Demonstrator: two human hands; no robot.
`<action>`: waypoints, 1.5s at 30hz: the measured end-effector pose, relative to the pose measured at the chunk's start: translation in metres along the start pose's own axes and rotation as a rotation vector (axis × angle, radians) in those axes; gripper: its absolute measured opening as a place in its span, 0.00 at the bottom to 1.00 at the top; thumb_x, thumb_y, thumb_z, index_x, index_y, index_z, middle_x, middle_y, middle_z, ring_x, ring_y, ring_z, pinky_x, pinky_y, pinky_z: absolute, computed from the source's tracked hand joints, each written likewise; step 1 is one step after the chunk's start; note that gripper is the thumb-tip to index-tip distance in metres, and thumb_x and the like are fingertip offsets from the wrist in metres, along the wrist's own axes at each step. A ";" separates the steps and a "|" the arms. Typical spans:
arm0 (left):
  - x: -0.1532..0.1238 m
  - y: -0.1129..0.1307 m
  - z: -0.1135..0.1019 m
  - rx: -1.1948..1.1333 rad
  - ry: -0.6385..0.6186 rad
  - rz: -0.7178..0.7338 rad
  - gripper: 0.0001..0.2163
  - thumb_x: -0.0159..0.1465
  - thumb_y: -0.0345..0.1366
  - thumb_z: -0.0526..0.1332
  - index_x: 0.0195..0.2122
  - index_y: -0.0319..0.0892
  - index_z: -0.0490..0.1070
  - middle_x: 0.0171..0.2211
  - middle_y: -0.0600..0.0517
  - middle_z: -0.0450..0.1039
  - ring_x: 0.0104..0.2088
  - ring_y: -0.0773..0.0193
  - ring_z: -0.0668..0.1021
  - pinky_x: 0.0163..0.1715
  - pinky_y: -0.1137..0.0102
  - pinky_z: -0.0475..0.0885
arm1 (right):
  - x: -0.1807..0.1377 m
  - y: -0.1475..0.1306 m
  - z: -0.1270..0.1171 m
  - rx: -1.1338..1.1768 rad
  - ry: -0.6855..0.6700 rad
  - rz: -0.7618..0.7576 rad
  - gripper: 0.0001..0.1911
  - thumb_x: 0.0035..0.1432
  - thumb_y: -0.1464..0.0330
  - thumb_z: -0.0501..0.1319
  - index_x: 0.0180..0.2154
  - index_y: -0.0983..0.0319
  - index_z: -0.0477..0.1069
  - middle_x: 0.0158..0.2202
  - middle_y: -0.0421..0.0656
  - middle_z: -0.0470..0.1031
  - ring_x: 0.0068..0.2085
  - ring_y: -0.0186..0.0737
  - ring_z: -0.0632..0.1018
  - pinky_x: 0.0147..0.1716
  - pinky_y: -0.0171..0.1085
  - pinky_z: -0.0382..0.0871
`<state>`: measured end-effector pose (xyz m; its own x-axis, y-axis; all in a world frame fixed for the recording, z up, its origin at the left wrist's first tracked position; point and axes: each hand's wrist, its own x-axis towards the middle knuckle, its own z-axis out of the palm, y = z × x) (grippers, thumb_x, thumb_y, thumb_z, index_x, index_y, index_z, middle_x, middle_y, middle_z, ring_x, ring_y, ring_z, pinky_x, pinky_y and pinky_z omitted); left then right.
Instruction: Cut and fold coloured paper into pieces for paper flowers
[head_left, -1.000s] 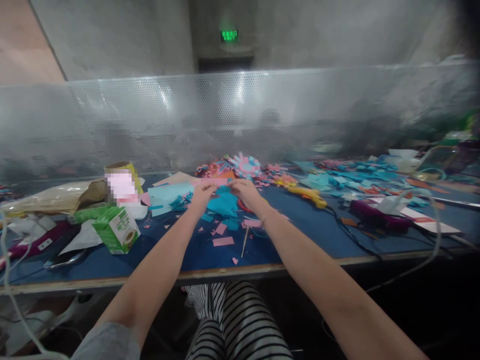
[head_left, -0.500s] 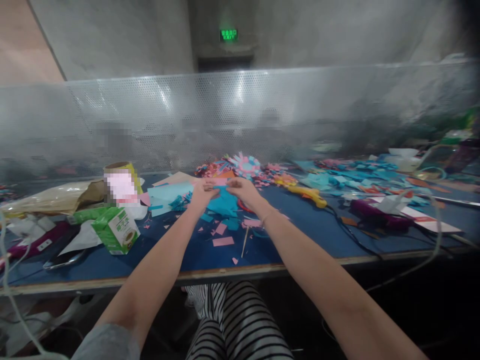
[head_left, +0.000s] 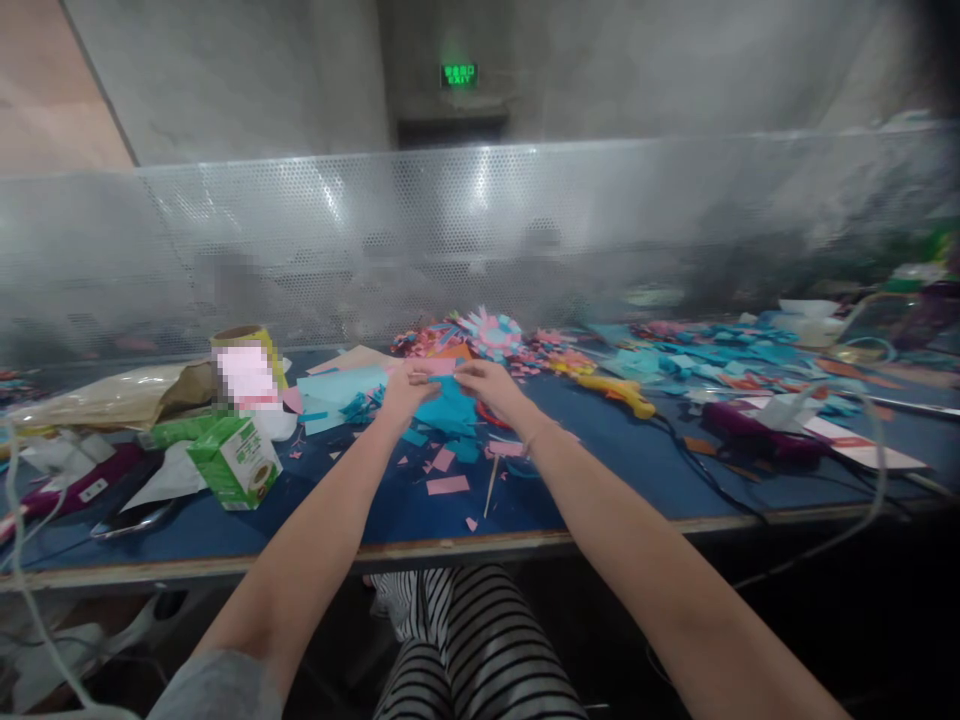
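Over the middle of the table, my left hand (head_left: 407, 388) and my right hand (head_left: 489, 385) face each other with fingertips pinched. A pink paper strip (head_left: 433, 367) stretches between them, held at both ends. A bit of blue shows by my right fingertips; whether it is joined to the strip I cannot tell. Directly below lies a pile of blue paper pieces (head_left: 447, 412). Beyond the hands sits a pink, white and blue paper rosette (head_left: 491, 333), with orange paper (head_left: 452, 351) in front of it. Light blue sheets (head_left: 337, 388) lie left of my left hand.
A yellow glue gun (head_left: 616, 393) with a black cord rests to the right, near a purple power strip (head_left: 765, 432). A green and white carton (head_left: 235, 463) and a phone (head_left: 135, 519) are at left. Blue scraps (head_left: 697, 350) cover the back right. A perforated screen (head_left: 480, 230) stands behind.
My hands stay in nearly the same place. The blue band that spanned my fingertips is less visible, and more of the pink strip shows between them. The view has shifted slightly.
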<state>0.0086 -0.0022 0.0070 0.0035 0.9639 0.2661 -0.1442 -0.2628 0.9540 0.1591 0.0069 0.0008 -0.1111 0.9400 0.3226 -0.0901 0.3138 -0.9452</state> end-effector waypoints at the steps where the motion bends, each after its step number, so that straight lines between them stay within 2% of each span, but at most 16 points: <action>1: 0.000 0.000 0.000 -0.001 0.001 -0.002 0.19 0.35 0.29 0.69 0.28 0.37 0.65 0.18 0.56 0.68 0.23 0.67 0.74 0.31 0.64 0.72 | -0.001 -0.002 0.000 -0.046 0.002 -0.007 0.15 0.33 0.63 0.65 0.25 0.65 0.68 0.21 0.37 0.67 0.24 0.29 0.68 0.28 0.34 0.65; 6: 0.001 -0.001 0.000 0.018 0.004 0.001 0.18 0.34 0.30 0.69 0.27 0.37 0.66 0.18 0.55 0.68 0.22 0.67 0.73 0.29 0.65 0.72 | -0.004 -0.007 0.000 -0.204 0.012 -0.044 0.11 0.37 0.64 0.63 0.24 0.65 0.69 0.20 0.40 0.69 0.23 0.32 0.70 0.27 0.35 0.65; 17: 0.002 -0.003 -0.001 0.052 0.006 -0.008 0.18 0.33 0.29 0.69 0.27 0.37 0.66 0.18 0.54 0.69 0.21 0.68 0.73 0.28 0.67 0.71 | -0.003 -0.007 0.000 -0.215 -0.003 -0.055 0.06 0.39 0.67 0.61 0.22 0.64 0.69 0.18 0.39 0.69 0.22 0.32 0.70 0.27 0.35 0.67; 27: 0.003 -0.006 -0.003 0.072 0.015 -0.001 0.16 0.35 0.29 0.68 0.26 0.38 0.65 0.18 0.57 0.67 0.21 0.68 0.73 0.28 0.67 0.71 | -0.005 -0.008 -0.001 -0.270 -0.017 -0.090 0.07 0.38 0.66 0.61 0.22 0.65 0.69 0.17 0.38 0.67 0.22 0.31 0.69 0.25 0.34 0.64; 39: 0.000 -0.005 0.000 0.098 -0.060 0.009 0.15 0.36 0.30 0.68 0.26 0.37 0.68 0.18 0.55 0.68 0.20 0.69 0.72 0.27 0.69 0.71 | -0.004 -0.003 0.001 -0.311 -0.073 -0.141 0.09 0.41 0.64 0.59 0.23 0.64 0.68 0.21 0.40 0.69 0.25 0.32 0.70 0.27 0.34 0.66; 45: -0.004 -0.001 0.003 0.068 -0.115 -0.022 0.13 0.37 0.37 0.68 0.22 0.36 0.70 0.19 0.54 0.70 0.22 0.69 0.73 0.28 0.69 0.72 | -0.003 -0.005 -0.002 -0.435 -0.061 -0.191 0.10 0.42 0.64 0.59 0.21 0.65 0.69 0.20 0.40 0.69 0.23 0.32 0.69 0.26 0.33 0.66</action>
<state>0.0119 -0.0061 0.0050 0.1196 0.9594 0.2553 -0.0750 -0.2477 0.9659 0.1615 0.0027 0.0043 -0.1921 0.8545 0.4827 0.3066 0.5195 -0.7976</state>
